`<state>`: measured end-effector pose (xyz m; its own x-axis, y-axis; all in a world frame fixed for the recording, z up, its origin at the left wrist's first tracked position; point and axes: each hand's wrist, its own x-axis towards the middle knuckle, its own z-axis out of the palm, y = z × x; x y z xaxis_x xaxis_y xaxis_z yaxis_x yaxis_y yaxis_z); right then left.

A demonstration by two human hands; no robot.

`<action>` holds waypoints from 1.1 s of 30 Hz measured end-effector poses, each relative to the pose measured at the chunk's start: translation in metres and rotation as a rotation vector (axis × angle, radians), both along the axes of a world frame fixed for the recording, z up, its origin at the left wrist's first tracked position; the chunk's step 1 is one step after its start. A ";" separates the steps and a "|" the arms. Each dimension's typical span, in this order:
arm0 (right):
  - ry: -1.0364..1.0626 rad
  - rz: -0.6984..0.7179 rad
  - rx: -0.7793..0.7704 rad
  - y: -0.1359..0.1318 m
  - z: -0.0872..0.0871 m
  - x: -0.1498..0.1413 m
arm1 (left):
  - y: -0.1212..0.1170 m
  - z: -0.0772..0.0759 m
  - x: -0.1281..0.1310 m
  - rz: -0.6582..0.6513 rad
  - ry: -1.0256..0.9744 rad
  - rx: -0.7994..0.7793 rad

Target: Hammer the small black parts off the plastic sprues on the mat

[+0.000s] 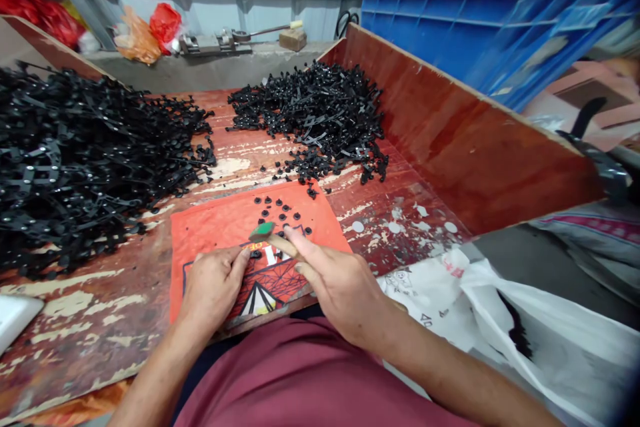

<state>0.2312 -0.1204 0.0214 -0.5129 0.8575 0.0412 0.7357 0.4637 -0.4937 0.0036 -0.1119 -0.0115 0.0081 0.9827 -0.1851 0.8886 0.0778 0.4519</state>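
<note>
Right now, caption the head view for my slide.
Right hand holds a green-headed tool over an orange cloth with black parts; left hand alongside.

Lane between black heaps (320,113); small parts (279,202) clutter cloth (215,223)

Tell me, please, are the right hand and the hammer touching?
Touching. The head camera view shows it: the right hand is closed around the hammer, gripping it by its wooden handle.

Table (230,165): red, paint worn off
Big pile (85,153): black bits (40,177)
Smaller pile (320,107): black bits
Cloth (200,227): orange, flat
</note>
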 end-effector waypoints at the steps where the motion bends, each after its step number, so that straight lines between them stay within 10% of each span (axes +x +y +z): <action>1: -0.028 -0.003 -0.021 0.001 0.000 -0.001 | 0.000 0.000 0.000 -0.001 -0.003 0.000; 7: 0.015 -0.007 -0.100 0.011 0.007 0.000 | 0.002 -0.003 -0.004 0.031 -0.038 -0.020; 17: -0.189 -0.042 -0.029 0.037 -0.002 -0.029 | -0.021 0.020 -0.048 0.527 -1.125 -0.052; 33: -0.207 -0.033 0.060 0.036 -0.018 -0.073 | -0.042 0.020 -0.060 0.716 -1.187 -0.018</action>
<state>0.1583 -0.0840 0.0036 -0.4874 0.8731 -0.0109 0.8339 0.4616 -0.3026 -0.0561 -0.1541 0.0090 -0.3318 0.8372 -0.4348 -0.2582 0.3627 0.8954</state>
